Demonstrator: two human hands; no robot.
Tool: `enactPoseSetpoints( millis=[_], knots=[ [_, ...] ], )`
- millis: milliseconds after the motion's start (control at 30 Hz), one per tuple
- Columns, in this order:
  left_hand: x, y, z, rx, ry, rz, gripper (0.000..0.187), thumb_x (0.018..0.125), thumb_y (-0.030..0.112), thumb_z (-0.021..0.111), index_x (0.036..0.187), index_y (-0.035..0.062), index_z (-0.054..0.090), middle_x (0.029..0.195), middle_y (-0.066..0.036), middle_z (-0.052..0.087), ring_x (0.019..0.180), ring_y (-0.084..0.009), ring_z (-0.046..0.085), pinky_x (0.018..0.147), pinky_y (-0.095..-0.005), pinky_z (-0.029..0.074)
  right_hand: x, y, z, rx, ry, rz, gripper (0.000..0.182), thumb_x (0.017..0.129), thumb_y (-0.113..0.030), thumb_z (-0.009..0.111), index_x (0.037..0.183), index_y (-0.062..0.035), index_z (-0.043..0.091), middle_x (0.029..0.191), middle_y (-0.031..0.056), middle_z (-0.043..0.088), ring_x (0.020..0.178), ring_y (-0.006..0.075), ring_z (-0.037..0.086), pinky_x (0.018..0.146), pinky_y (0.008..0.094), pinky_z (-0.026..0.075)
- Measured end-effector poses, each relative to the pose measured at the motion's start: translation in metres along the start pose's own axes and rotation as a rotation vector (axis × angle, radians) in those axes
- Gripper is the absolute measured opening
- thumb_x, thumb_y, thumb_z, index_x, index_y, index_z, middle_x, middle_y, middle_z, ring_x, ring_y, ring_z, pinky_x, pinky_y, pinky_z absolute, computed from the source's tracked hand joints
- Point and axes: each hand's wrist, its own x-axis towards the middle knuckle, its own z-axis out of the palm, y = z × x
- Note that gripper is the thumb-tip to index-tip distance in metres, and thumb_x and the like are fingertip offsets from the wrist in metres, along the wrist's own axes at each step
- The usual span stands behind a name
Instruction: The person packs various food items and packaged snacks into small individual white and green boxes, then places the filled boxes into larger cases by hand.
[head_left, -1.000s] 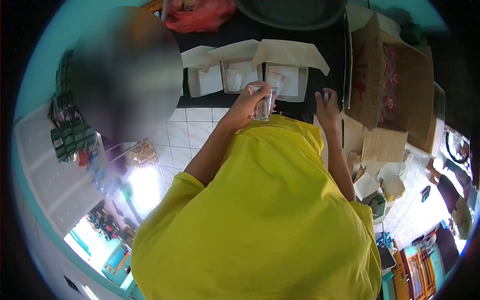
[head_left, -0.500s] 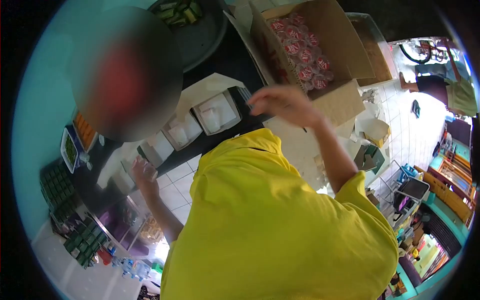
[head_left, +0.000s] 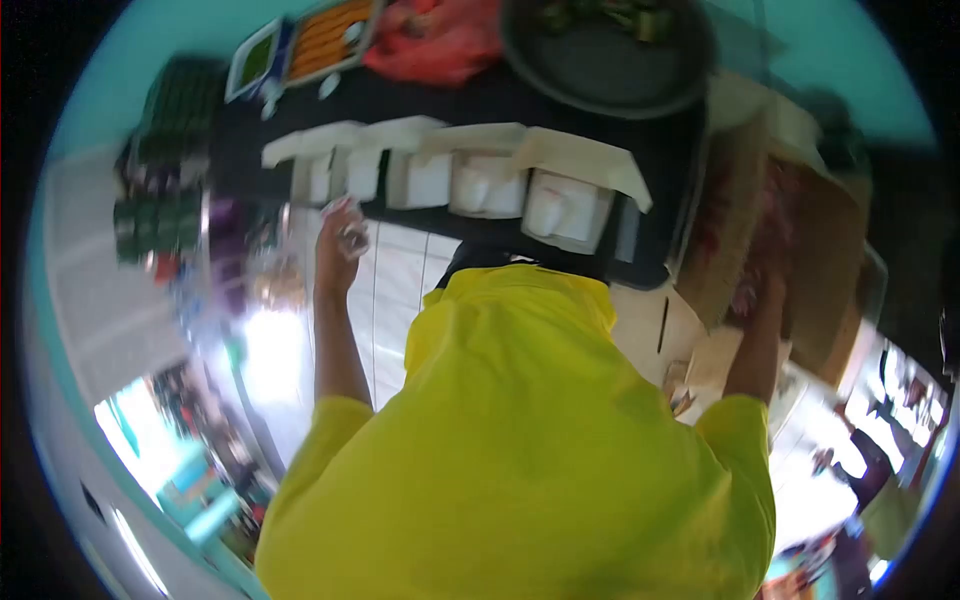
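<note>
My left hand [head_left: 338, 245] is closed around a small clear plastic cup with a red-and-white lid [head_left: 350, 232], held just off the table's front edge. Beside it, a row of open white paper boxes [head_left: 408, 180] runs along the black table [head_left: 420, 100]. A whitish cup-like item stands in each of the two rightmost boxes [head_left: 600, 235]. My right hand [head_left: 768, 285] reaches down into an open cardboard carton [head_left: 835, 270] on the right, among red-lidded cups [head_left: 742, 300]. Blur and the carton wall hide its fingers.
Behind the boxes sit a large dark round pan [head_left: 620, 75] with green pieces, a red plastic bag [head_left: 435, 45], a tray of orange items [head_left: 330, 45] and a tray of green ones [head_left: 258, 62]. Green stacks [head_left: 160, 215] stand at far left. Another person [head_left: 885, 480] is at far right.
My view has swung, leaving the table more level. My right hand has gone from over the table's right end into the carton. My left hand still holds its cup, now off the table's front edge.
</note>
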Motion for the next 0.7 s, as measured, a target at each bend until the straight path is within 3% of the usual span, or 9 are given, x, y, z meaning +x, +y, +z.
enactPoseSetpoints(
  millis=[33, 100, 167, 233, 400, 433, 567, 633, 700],
  knots=[
    [0.009, -0.005, -0.005, -0.126, -0.005, -0.041, 0.046, 0.087, 0.011, 0.062, 0.127, -0.0009, 0.042, 0.124, -0.011, 0.048, 0.101, -0.0196, 0.056, 0.079, -0.0273, 0.05, -0.025, -0.001, -0.009, 0.019, -0.014, -0.004, 0.068, 0.079, -0.034, 0.066, 0.135, -0.0054, 0.039, 0.135, 0.0222, 0.046, 0.122, 0.039, 0.049, 0.098, 0.0467, 0.044],
    [0.001, 0.015, 0.037, 0.153, 0.371, -0.091, 0.071, 0.082, 0.027, 0.07, 0.132, -0.0042, 0.03, 0.118, -0.015, 0.05, 0.098, -0.0213, 0.056, 0.079, -0.0288, 0.05, -0.02, -0.003, -0.018, 0.035, -0.041, 0.025, 0.067, 0.08, -0.034, 0.065, 0.135, -0.0053, 0.04, 0.135, 0.0223, 0.047, 0.122, 0.0388, 0.049, 0.098, 0.047, 0.044],
    [0.038, -0.013, 0.02, 0.332, 0.201, 0.092, 0.087, 0.079, 0.032, 0.073, 0.135, -0.0056, 0.018, 0.113, -0.018, 0.05, 0.099, -0.0238, 0.057, 0.081, -0.0297, 0.05, -0.01, -0.009, -0.028, 0.034, -0.075, 0.087, 0.066, 0.08, -0.035, 0.065, 0.134, -0.0052, 0.04, 0.135, 0.0224, 0.047, 0.122, 0.0386, 0.049, 0.098, 0.0472, 0.044],
    [0.067, -0.028, 0.04, 0.656, 0.224, 0.382, 0.076, 0.079, 0.028, 0.072, 0.133, -0.002, 0.027, 0.112, -0.018, 0.054, 0.1, -0.0294, 0.059, 0.083, -0.0357, 0.05, -0.032, -0.014, -0.044, 0.026, -0.104, 0.171, 0.065, 0.081, -0.035, 0.064, 0.134, -0.0051, 0.041, 0.135, 0.0224, 0.047, 0.122, 0.0384, 0.049, 0.098, 0.0474, 0.044],
    [0.109, -0.045, 0.068, 1.251, 0.084, 0.307, 0.057, 0.075, 0.033, 0.073, 0.12, 0.0085, 0.049, 0.11, -0.019, 0.058, 0.106, -0.0387, 0.057, 0.083, -0.0471, 0.047, -0.033, -0.032, -0.077, 0.007, -0.104, 0.449, 0.062, 0.083, -0.035, 0.062, 0.133, -0.0049, 0.043, 0.134, 0.0226, 0.047, 0.122, 0.0379, 0.049, 0.098, 0.048, 0.043],
    [0.112, -0.049, 0.07, 1.237, 0.072, 0.304, 0.057, 0.075, 0.033, 0.073, 0.12, 0.0085, 0.049, 0.11, -0.019, 0.058, 0.106, -0.0387, 0.057, 0.083, -0.0471, 0.047, 0.009, -0.036, -0.072, -0.002, -0.11, 0.51, 0.062, 0.083, -0.036, 0.061, 0.133, -0.0048, 0.043, 0.134, 0.0227, 0.047, 0.122, 0.0378, 0.049, 0.097, 0.0482, 0.043],
    [0.117, -0.064, 0.078, 1.561, 0.15, 0.454, 0.053, 0.072, 0.035, 0.073, 0.116, 0.0116, 0.054, 0.103, -0.017, 0.058, 0.104, -0.0344, 0.053, 0.085, -0.0444, 0.041, -0.047, -0.047, -0.121, -0.039, -0.104, 0.677, 0.06, 0.084, -0.036, 0.06, 0.133, -0.0047, 0.044, 0.133, 0.0228, 0.048, 0.123, 0.0375, 0.049, 0.097, 0.0485, 0.043],
    [0.118, -0.071, 0.077, 1.585, 0.143, 0.433, 0.052, 0.072, 0.035, 0.073, 0.114, 0.0114, 0.055, 0.108, -0.017, 0.055, 0.111, -0.0343, 0.049, 0.09, -0.043, 0.037, -0.056, -0.086, -0.152, 0.068, 0.208, 0.864, 0.051, 0.084, -0.033, 0.062, 0.12, -0.0001, 0.047, 0.109, 0.0205, 0.058, 0.103, 0.0319, 0.06, 0.083, 0.0438, 0.05],
    [0.115, -0.08, 0.077, 1.585, 0.191, 0.472, 0.053, 0.071, 0.035, 0.072, 0.116, 0.0115, 0.056, 0.113, -0.018, 0.051, 0.118, -0.0358, 0.04, 0.095, -0.043, 0.032, -0.073, -0.083, -0.181, 0.274, 0.305, 0.828, 0.05, 0.084, -0.03, 0.065, 0.122, -0.0028, 0.048, 0.115, 0.0205, 0.053, 0.107, 0.0312, 0.057, 0.084, 0.042, 0.051]
  ],
)
